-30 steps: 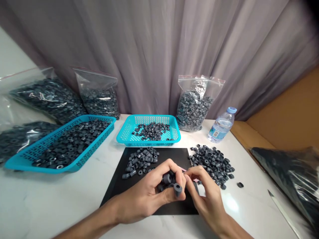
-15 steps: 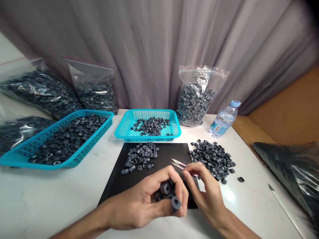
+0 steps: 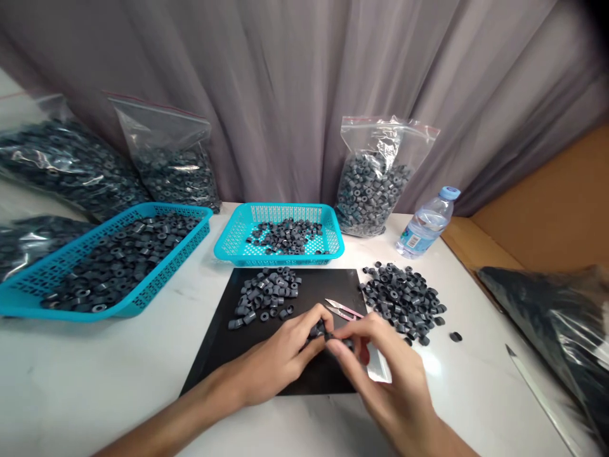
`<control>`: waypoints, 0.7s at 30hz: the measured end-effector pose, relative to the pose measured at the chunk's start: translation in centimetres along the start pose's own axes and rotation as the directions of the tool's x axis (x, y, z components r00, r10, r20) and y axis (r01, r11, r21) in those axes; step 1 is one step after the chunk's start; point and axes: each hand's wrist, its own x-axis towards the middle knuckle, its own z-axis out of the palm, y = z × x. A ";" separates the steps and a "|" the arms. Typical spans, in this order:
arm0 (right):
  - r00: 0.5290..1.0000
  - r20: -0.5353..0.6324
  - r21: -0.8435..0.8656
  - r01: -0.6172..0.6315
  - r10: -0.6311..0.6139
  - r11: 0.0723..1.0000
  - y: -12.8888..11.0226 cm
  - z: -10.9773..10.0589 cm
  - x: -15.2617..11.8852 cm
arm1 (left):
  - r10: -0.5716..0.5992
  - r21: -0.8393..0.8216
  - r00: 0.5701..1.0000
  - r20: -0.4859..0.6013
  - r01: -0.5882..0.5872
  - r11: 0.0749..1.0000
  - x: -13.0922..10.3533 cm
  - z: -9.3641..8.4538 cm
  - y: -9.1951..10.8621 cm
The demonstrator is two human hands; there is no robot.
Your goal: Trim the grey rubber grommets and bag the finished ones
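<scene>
My left hand [image 3: 278, 355] is closed around several small dark grey ring-shaped pieces [image 3: 316, 330], some showing between thumb and fingers. My right hand [image 3: 392, 362] meets it at the fingertips, thumb and forefinger pinched on a small grey piece that is mostly hidden. Both hands are over the front of a black mat [image 3: 214, 355]. Just beyond them lie pink-handled thread snips [image 3: 343, 309], partly covered by the right hand. A heap of short grey tube pieces [image 3: 266, 293] sits on the mat's left back, and another pile of grey pieces [image 3: 402, 298] spreads beside its right edge.
Two blue baskets [image 3: 280, 261] [image 3: 190, 238] hold more grey pieces at the back and left. Filled clear bags [image 3: 371, 190] stand along the curtain. A water bottle [image 3: 425, 228] is at the back right; a pointed white strip [image 3: 537, 397] and a dark bag [image 3: 547, 317] lie right.
My left hand has turned over, hiding most of the pieces it holds. My right hand has come left from beside the snips to meet its fingertips. The view has shifted slightly.
</scene>
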 end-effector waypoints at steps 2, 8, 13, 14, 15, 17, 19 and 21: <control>0.999 0.041 -0.065 0.003 0.000 0.998 -0.1 0.7 0.0 | -0.003 0.016 1.000 0.009 0.003 1.000 0.0 0.3 -0.3; 0.995 0.080 -0.218 -0.037 0.056 0.975 0.9 1.8 -0.4 | -0.089 0.065 0.996 -0.009 0.090 0.994 0.1 0.9 0.6; 0.977 0.074 -0.239 -0.177 0.199 0.955 1.1 1.6 -0.2 | -0.121 0.067 0.992 -0.039 0.123 0.990 0.3 1.2 0.2; 0.975 0.073 -0.246 -0.186 0.210 0.951 1.1 1.5 -0.2 | -0.133 0.070 0.990 -0.040 0.135 0.988 0.3 1.2 0.1; 0.974 0.070 -0.257 -0.191 0.216 0.947 1.2 1.5 -0.1 | -0.142 0.072 0.989 -0.043 0.144 0.987 0.3 1.3 0.1; 0.975 0.076 -0.276 -0.181 0.209 0.944 1.3 1.5 0.0 | -0.145 0.070 0.988 -0.050 0.148 0.987 0.4 1.3 0.1; 0.978 0.099 -0.285 -0.150 0.185 0.947 1.4 1.4 0.1 | -0.117 0.047 0.992 -0.057 0.119 0.992 0.6 1.4 0.2; 0.979 0.119 -0.272 -0.131 0.168 0.953 1.3 1.1 0.2 | -0.070 -0.005 0.996 -0.054 0.070 0.998 1.0 1.4 0.4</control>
